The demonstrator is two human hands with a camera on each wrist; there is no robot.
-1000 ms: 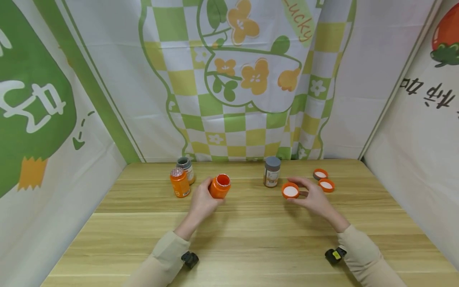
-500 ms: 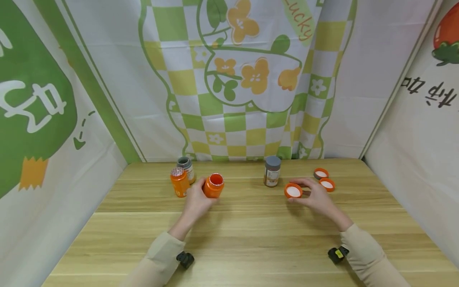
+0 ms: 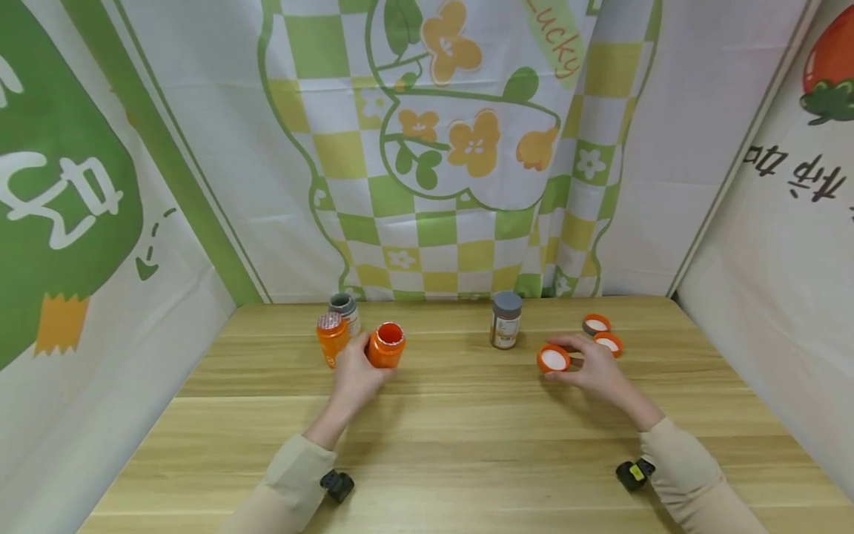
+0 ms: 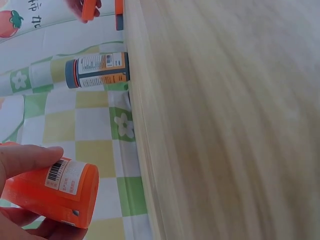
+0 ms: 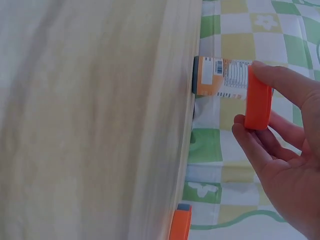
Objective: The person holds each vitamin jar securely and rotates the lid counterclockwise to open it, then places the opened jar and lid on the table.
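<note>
Orange jar (image 3: 385, 347), uncapped and mouth up, hangs just above a wood-grain table (image 3: 427, 460) in the grip of a person's left hand (image 3: 356, 374), thumb and fingers curled around its body; the barcode label shows close up in the left wrist view. Across the table, the right hand (image 3: 596, 368) pinches an orange cap (image 3: 554, 359) by its rim between thumb and fingertips, clear of the surface, white liner showing. Near the left hand stand a second orange jar (image 3: 331, 337), its mouth covered by a silvery patterned seal, and an open gray-necked jar (image 3: 345, 310) just behind it; whether the hand touches the sealed jar cannot be told. Between the hands, farther back, a gray-capped jar (image 3: 505, 320) stands upright; beyond the right hand lie a gray-and-orange cap (image 3: 596, 325) and another orange cap (image 3: 608, 343), side by side, liners up.
</note>
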